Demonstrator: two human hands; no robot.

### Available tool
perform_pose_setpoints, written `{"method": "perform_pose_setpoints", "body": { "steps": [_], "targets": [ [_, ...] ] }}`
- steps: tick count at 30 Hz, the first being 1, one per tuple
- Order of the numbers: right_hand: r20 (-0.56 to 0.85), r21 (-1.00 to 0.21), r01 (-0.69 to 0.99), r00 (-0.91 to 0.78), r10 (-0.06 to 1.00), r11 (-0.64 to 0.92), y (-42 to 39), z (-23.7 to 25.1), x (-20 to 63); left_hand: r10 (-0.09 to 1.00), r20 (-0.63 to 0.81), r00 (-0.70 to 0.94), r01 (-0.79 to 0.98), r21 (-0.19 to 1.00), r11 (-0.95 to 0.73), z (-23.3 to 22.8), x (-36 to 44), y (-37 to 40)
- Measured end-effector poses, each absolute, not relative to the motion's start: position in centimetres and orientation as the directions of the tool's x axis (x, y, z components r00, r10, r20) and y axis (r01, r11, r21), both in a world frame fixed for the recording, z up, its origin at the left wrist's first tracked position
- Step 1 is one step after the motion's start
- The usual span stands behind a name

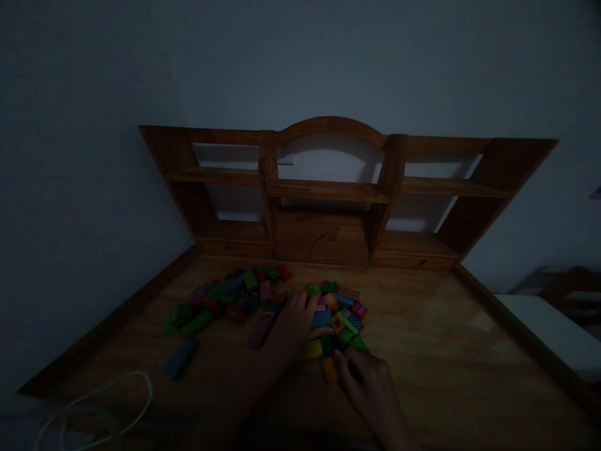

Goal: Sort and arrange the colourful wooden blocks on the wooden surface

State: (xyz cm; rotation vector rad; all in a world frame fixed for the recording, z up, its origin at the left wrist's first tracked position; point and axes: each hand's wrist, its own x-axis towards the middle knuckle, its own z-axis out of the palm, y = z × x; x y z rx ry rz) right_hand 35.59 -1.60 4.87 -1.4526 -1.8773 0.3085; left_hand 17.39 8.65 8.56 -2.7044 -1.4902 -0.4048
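My left hand (295,324) reaches over a pile of painted toy blocks, its fingers spread and its thumb apart. A blue block (322,319) lies between its thumb and forefinger; I cannot tell whether it is gripped. My right hand (369,379) is at the near side of the pile with thumb and fingers curled together. What its fingertips hold, if anything, is too dark to make out. Beside them are an orange block (330,368) and a green block (359,343). A yellow block (312,349) lies between the two hands.
A second heap of coloured blocks (230,294) lies to the left, with a lone blue piece (181,359) nearer. Behind stands a wooden shelf unit (323,191) on the wooden tabletop (422,326). A white cable (141,374) loops at the lower left. The room is dim.
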Motion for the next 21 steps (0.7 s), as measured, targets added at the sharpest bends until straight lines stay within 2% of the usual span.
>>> {"method": "perform_pose_setpoints", "body": {
  "steps": [4, 10, 18, 21],
  "targets": [
    [0.416, -0.583, 0.734, -0.100, 0.904, 0.349, -1.6, 4.9, 35.5, 0.830, 0.284, 0.479, 0.829, 0.164, -0.535, 7.9, 17.4, 9.3],
    [0.417, -0.568, 0.748, -0.097, 0.903, 0.343, -1.6, 4.7, 35.6, 0.863, 0.271, 0.426, 0.841, 0.234, -0.488, 8.5, 17.1, 9.1],
    [0.414, -0.584, 0.730, -0.107, 0.904, 0.354, -1.6, 4.6, 35.7, 0.874, 0.190, 0.448, 0.876, 0.101, -0.471, 9.3, 15.2, 6.4],
    [0.410, -0.583, 0.733, -0.108, 0.906, 0.351, -1.6, 4.3, 35.8, 0.874, 0.124, 0.470, 0.867, 0.123, -0.483, 9.4, 14.1, 5.7]
  ]
}}
